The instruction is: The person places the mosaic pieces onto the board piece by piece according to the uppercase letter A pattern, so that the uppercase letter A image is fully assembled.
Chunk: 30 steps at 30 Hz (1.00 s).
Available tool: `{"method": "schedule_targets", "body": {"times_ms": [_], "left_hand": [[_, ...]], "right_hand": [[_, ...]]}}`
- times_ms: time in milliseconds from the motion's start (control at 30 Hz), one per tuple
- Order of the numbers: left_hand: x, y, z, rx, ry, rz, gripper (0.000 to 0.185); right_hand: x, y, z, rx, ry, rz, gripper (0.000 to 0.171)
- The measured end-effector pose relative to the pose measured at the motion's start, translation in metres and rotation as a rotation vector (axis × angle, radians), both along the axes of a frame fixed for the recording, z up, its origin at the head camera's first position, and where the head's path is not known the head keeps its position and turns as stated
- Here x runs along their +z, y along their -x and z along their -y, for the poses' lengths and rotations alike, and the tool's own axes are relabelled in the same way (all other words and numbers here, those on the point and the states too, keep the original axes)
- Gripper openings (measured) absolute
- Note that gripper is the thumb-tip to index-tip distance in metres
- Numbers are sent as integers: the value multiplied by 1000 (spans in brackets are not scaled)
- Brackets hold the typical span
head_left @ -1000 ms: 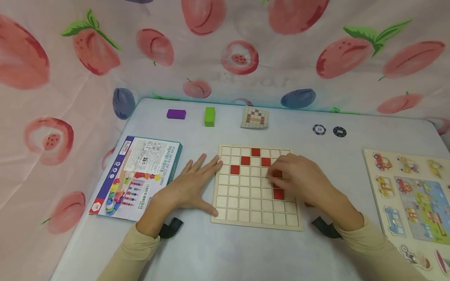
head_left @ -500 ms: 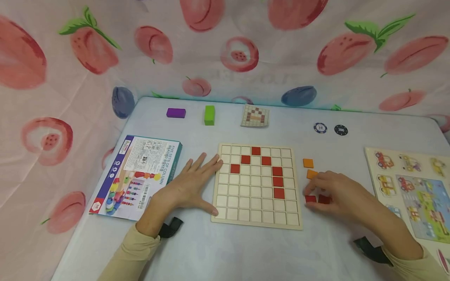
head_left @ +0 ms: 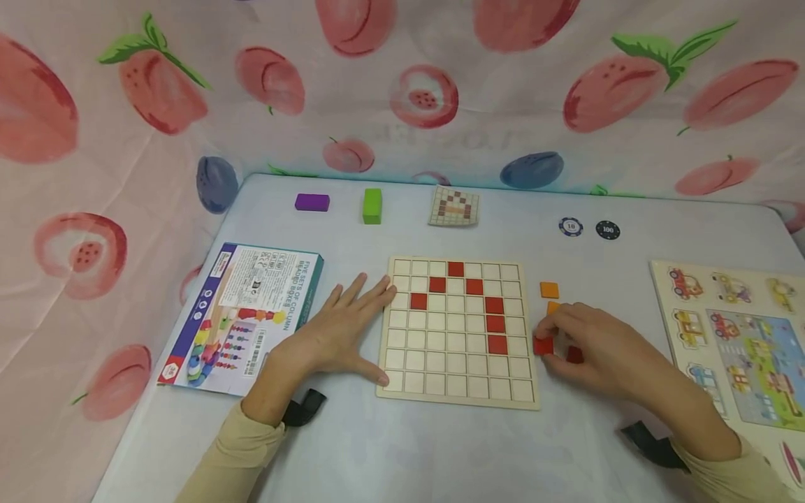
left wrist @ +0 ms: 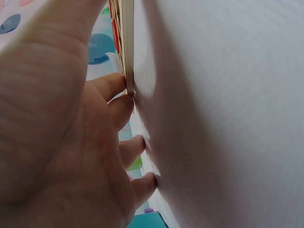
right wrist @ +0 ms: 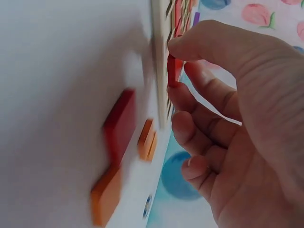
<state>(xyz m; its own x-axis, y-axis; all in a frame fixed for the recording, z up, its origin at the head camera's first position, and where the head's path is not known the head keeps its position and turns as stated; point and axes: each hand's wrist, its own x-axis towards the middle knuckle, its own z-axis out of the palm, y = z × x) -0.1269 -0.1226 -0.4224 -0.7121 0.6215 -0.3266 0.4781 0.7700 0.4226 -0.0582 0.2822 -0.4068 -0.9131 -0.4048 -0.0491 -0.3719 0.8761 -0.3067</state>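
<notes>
A wooden grid board (head_left: 459, 391) lies mid-table with several red square tiles (head_left: 497, 344) set in its cells, forming a peak and a right-hand column. Spread fingers of my left hand (head_left: 336, 332) rest along the board's left edge; in the left wrist view fingertips touch its side and the table. My right hand (head_left: 594, 349), just right of the board, pinches a red tile (right wrist: 174, 70) between thumb and fingers. Another red tile (right wrist: 119, 126) lies on the table beneath that hand. Close by are orange tiles (head_left: 549, 289), partly hidden by the hand in the head view.
A pattern card (head_left: 453, 207) lies behind the board, with a green block (head_left: 372, 207) and a purple block (head_left: 312, 202) to its left. Two chips (head_left: 571, 226) lie back right. A boxed toy (head_left: 242, 321) is at left, a vehicle puzzle board (head_left: 688, 335) at right.
My right hand has left the board's grid, moved right to the loose tiles and picked up a red one, now drawn slightly toward the board. My left hand has stayed put.
</notes>
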Motion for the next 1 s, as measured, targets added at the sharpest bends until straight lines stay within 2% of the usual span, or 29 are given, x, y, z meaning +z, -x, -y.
{"method": "schedule_targets", "body": {"times_ms": [167, 467, 700, 1000], "left_hand": [[0, 1, 0, -2, 3, 1, 141], [1, 3, 1, -8, -9, -9, 140], [0, 2, 0, -13, -7, 0, 139], [2, 0, 2, -12, 1, 3, 139]], "right_hand": [[0, 12, 22, 52, 51, -68, 27], [-4, 45, 89, 128, 106, -79, 17], [-6, 58, 136, 216, 55, -84, 15], [-6, 63, 156, 238, -9, -99, 13]]}}
